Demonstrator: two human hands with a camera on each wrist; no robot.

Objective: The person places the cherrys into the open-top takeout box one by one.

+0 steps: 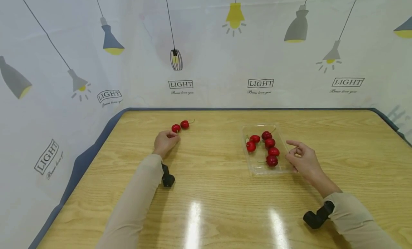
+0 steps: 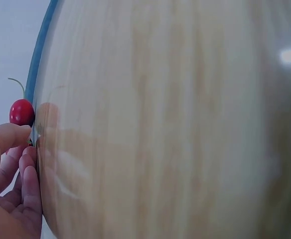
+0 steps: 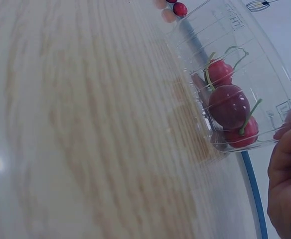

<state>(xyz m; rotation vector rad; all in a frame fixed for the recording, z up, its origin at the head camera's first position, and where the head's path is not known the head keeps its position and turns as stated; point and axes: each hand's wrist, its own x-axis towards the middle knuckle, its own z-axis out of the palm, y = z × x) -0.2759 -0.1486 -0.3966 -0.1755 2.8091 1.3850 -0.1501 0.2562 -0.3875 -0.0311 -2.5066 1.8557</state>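
Note:
At the left of the table, my left hand [image 1: 166, 141] pinches the stem of a red cherry [image 1: 175, 128] between thumb and fingertips. Another cherry [image 1: 185, 124] lies just beyond it, its stem pointing right. The left wrist view shows one cherry [image 2: 22, 112] above the thumb; the hand mostly hides the pinched one. On the right, a clear plastic box [image 1: 257, 172] holds several cherries [image 1: 270, 143], some with green stems. My right hand [image 1: 304, 159] grips the box's right side between thumb and fingers, as the right wrist view [image 3: 287, 184] also shows.
The wooden table [image 1: 212, 192] has a blue edge [image 1: 225, 109] at the back, against a wall covering [image 1: 212, 56] printed with lamps. A stretch of tabletop separates the two loose cherries from the box. Black cameras [image 1: 168, 177] sit on both wrists.

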